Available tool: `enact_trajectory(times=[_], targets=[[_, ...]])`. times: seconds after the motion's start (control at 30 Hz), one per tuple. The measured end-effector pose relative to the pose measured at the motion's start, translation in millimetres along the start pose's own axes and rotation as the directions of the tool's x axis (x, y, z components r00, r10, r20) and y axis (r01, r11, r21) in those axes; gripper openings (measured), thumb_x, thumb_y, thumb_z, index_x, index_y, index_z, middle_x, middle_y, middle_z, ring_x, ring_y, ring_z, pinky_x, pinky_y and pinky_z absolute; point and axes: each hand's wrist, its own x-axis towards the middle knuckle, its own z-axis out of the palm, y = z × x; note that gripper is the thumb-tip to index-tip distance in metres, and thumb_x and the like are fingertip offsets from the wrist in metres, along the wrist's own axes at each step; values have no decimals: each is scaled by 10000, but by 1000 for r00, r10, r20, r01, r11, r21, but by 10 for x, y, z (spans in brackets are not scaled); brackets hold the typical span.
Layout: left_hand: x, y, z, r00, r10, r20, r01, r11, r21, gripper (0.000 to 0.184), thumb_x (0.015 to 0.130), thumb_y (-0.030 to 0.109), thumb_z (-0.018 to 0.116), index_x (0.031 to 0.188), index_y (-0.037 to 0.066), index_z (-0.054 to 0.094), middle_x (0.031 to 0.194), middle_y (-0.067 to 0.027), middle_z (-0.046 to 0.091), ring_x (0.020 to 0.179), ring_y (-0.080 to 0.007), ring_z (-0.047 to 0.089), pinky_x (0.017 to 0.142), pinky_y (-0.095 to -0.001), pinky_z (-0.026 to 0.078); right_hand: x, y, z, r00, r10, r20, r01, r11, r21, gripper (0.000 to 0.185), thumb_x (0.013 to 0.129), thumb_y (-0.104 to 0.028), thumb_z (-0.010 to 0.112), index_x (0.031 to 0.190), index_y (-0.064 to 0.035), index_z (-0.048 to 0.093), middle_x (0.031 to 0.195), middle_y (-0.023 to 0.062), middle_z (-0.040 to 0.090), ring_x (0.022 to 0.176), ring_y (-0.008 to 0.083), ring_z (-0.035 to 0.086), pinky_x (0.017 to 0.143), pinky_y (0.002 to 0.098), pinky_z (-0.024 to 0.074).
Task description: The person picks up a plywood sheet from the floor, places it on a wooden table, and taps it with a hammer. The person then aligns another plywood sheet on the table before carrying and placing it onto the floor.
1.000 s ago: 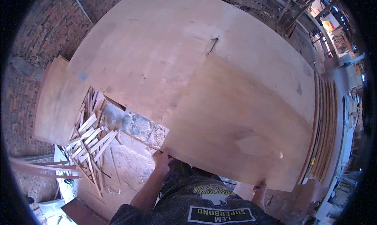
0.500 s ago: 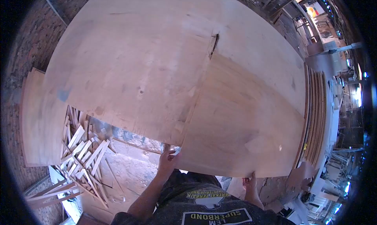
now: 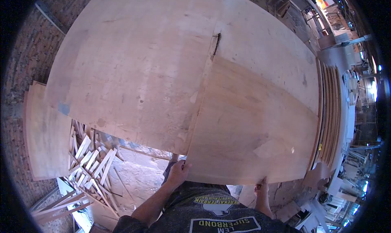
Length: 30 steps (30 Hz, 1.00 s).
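Note:
A tan plywood sheet (image 3: 252, 127) lies on top of a larger, paler plywood board (image 3: 134, 70). My left hand (image 3: 178, 174) is closed on the sheet's near left corner, thumb at the edge. Along the same near edge, further right, my right hand (image 3: 262, 189) grips the sheet with its fingers curled beneath; part of that hand is hidden by the wood. A dark, narrow slit (image 3: 217, 43) shows near the sheet's far left corner.
Loose wooden strips (image 3: 93, 159) are heaped on the floor at the left, beside a leaning panel (image 3: 49, 131). Several stacked boards (image 3: 329, 111) stand at the right. A brick wall (image 3: 24, 62) borders the far left.
My left hand has shifted slightly toward me and right at the sheet's corner. The sheet's left edge sits a little further left in view. My right hand keeps its hold.

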Motion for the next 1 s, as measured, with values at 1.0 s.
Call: enact_trajectory(times=[1.0], targets=[[-21, 275, -50, 989, -109, -98, 86, 973, -214, 423, 882, 114, 640, 1263, -16, 510, 960, -112, 636, 758, -157, 614, 620, -272, 498, -12, 201, 17, 991, -118, 69, 106, 982, 159, 289, 926, -363, 633, 1084, -123, 595, 912, 61, 629, 752, 217, 636, 630, 350, 528]])
